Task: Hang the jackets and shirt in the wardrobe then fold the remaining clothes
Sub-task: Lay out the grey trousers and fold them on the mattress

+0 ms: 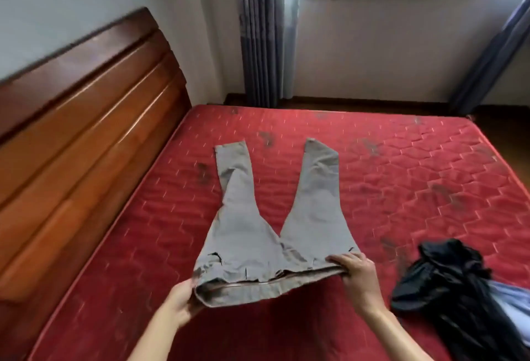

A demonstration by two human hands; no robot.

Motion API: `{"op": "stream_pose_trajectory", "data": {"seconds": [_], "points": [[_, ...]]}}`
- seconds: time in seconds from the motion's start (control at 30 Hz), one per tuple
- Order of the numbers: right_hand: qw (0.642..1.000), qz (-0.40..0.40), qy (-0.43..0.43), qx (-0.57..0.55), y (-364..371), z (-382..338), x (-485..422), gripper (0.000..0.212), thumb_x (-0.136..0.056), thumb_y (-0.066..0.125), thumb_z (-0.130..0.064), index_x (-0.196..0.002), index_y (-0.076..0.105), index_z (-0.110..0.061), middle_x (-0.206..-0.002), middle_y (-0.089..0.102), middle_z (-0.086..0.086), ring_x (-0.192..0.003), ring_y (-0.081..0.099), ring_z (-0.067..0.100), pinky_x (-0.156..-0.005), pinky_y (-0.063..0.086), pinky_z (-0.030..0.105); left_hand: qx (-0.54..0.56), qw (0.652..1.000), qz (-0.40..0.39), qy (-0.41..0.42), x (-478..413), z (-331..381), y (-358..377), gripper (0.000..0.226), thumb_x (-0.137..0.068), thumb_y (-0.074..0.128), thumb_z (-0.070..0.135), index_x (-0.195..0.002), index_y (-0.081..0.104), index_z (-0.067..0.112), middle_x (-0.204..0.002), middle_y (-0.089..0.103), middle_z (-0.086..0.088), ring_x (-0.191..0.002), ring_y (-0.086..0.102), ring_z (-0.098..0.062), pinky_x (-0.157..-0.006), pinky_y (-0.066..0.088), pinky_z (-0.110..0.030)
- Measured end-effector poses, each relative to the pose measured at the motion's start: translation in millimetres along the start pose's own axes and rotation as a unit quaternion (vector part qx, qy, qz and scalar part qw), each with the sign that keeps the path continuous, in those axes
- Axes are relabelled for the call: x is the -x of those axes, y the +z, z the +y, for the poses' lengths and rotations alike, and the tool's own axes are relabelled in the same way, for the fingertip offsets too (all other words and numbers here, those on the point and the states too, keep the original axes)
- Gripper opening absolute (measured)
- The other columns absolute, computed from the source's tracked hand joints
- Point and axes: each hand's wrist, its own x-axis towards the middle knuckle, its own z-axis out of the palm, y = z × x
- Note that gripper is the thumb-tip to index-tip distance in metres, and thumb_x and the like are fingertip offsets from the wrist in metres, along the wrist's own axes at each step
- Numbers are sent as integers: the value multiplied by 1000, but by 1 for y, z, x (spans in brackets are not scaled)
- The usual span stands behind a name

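Now both hands, left (pixel 183 300) and right (pixel 355 274), grip the grey trousers' (pixel 258 246) waistband (legs splayed) on the red mattress (pixel 401 188).

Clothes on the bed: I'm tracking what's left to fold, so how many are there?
3 visible: grey trousers spread mid-mattress, a black garment heaped at right, and a light blue one beside it. More may be hidden.

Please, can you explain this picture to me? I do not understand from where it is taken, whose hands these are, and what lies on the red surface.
There is no machine here. A person wears a camera on the head, so you look forward and down at their own hands. The left hand and right hand each grip one end of the waistband of grey trousers, whose legs are spread apart on a red mattress. A dark clothes pile lies to the right. A wooden headboard stands on the left.
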Motion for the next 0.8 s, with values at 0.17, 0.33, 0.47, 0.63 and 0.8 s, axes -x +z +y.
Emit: {"op": "stream_pose_trajectory", "data": {"seconds": [0.17, 0.33, 0.47, 0.63, 0.8], "points": [[988, -127, 84, 24, 78, 83, 158, 52, -51, 58, -6, -90, 80, -34, -79, 65, -33, -86, 64, 12, -85, 50, 36, -71, 990, 100, -71, -26, -174, -64, 30, -97, 61, 17, -107, 67, -12, -100, 72, -28, -70, 72, -35, -61, 60, -49], [969, -195, 134, 66, 124, 130, 289, 56, -56, 69, 9, -94, 80, -31, -94, 74, -20, -100, 65, 22, -93, 48, 43, -100, 977, 168, -82, -36, -294, -105, 15, -98, 53, -1, -97, 69, -2, -111, 69, -25, -91, 67, -35, -69, 56, -29], [964, -201, 165, 50, 138, 150, 343, 42, -70, 73, 11, -96, 80, -22, -109, 75, -2, -111, 63, 29, -98, 49, 46, -82, 976, 192, -68, -55, -347, -126, 29, -105, 46, 24, -110, 65, 3, -126, 64, -22, -109, 64, -33, -93, 52, -39], [943, -260, 194, 79, 141, 159, 368, 55, -69, 54, 17, -111, 71, -12, -137, 60, 7, -132, 50, 30, -111, 38, 42, -343, 923, 176, 4, -45, -357, -119, 63, -83, 67, 62, -121, 58, 13, -119, 62, -7, -115, 58, -31, -97, 46, -43], [951, -215, 177, 132, 148, 158, 371, 52, -71, 62, 9, -121, 64, -7, -119, 66, 12, -111, 59, 34, -96, 47, 42, -477, 856, 186, 75, -39, -365, -128, 46, -85, 76, 15, -124, 55, 4, -102, 65, -15, -92, 60, -31, -79, 42, -36]]}}
